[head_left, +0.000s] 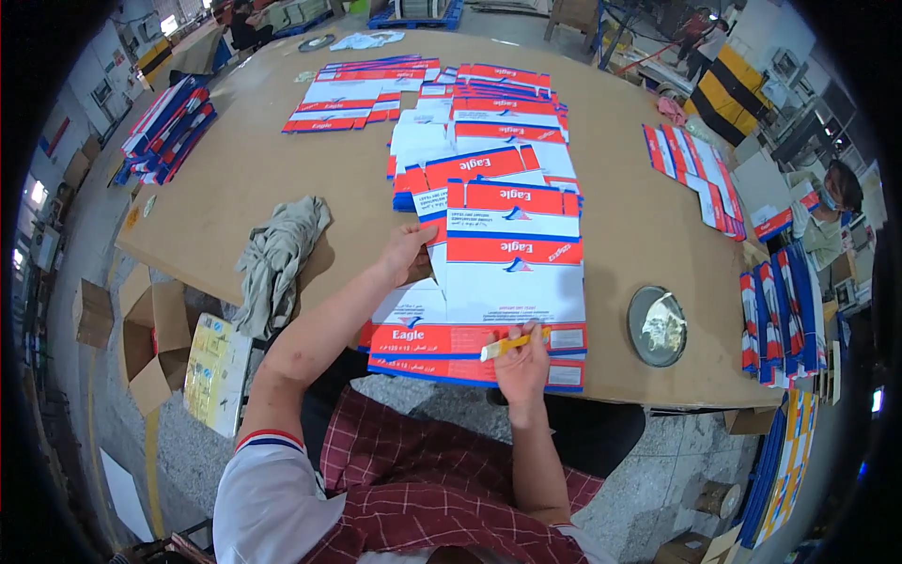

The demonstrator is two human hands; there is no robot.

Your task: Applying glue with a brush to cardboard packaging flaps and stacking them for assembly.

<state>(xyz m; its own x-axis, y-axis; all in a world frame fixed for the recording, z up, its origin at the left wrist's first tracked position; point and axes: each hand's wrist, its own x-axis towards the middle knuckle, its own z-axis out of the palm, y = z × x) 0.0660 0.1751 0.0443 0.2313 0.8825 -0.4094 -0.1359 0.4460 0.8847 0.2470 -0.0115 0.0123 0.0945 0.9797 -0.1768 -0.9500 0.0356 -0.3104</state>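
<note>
Flat red, white and blue carton blanks lie fanned in an overlapping row down the middle of a brown table. My left hand presses on the left edge of one blank in the row. My right hand grips a small yellow-handled brush and holds it against the red strip of the nearest blank at the table's front edge.
A grey rag lies left of the row. A round tin with pale paste sits at the right. More blank stacks lie at the far left, back and right. Another person works at the right. Open cardboard boxes stand on the floor.
</note>
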